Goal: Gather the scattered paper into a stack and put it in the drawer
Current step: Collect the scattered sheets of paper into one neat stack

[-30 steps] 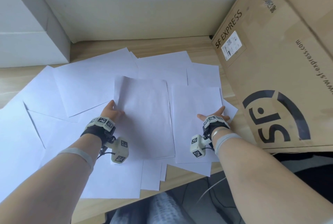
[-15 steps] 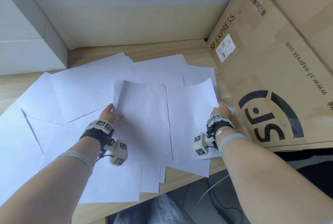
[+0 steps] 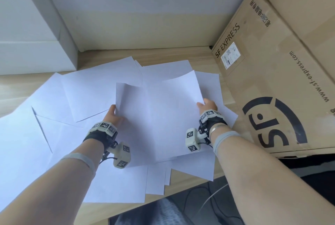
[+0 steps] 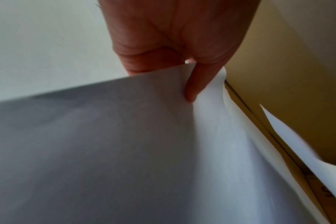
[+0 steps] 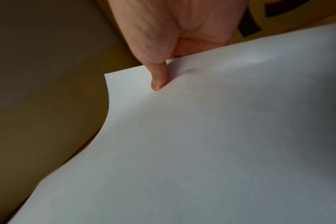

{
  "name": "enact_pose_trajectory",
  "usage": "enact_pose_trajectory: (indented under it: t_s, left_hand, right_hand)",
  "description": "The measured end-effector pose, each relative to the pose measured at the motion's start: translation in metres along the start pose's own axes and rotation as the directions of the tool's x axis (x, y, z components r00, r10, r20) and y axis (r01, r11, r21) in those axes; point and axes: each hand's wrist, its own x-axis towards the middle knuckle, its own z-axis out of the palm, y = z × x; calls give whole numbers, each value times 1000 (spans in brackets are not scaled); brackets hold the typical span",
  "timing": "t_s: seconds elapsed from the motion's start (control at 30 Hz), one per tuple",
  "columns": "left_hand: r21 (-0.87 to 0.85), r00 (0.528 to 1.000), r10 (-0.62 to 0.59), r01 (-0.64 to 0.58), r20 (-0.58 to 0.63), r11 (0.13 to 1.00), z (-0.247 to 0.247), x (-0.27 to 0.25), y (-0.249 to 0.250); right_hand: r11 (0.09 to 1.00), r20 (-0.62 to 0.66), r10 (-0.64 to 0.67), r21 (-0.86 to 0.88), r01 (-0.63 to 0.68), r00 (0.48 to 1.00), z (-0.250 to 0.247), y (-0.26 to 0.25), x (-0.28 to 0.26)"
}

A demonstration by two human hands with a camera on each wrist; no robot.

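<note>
Left hand (image 3: 113,115) pinched the left edge of one raised sheet (image 3: 137,116); right hand (image 3: 207,106) pinched another sheet (image 3: 179,101) laid partly over it. Both were held just above loose paper (image 3: 54,101) scattered on the desk (image 3: 203,58), w/ a cardboard box (image 3: 275,72) at right.

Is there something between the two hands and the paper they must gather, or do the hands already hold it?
Nothing visible stands between. The left hand pinches the left edge of the lifted sheets, thumb on top, and the right hand pinches the right edge. More loose sheets lie uncovered on the desk. No drawer is in view.
</note>
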Motion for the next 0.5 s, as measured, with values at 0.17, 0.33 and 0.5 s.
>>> enact_pose_trajectory:
  t_s: [0.17, 0.33, 0.5]
  left_hand:
    - [-12, 999, -15, 16, 38, 1000, -3, 4, -6]
    - [19, 1000, 2, -3, 16, 1000, -4, 4, -8]
    - [-44, 1000, 9, -9, -1, 999, -4, 3, -11]
  right_hand:
    - [998, 111, -39, -42, 44, 993, 48, -20, -23]
    - [997, 172, -32, -61, 43, 985, 82, -33, -39]
    - [996, 175, -46, -61, 57, 983, 102, -45, -43]
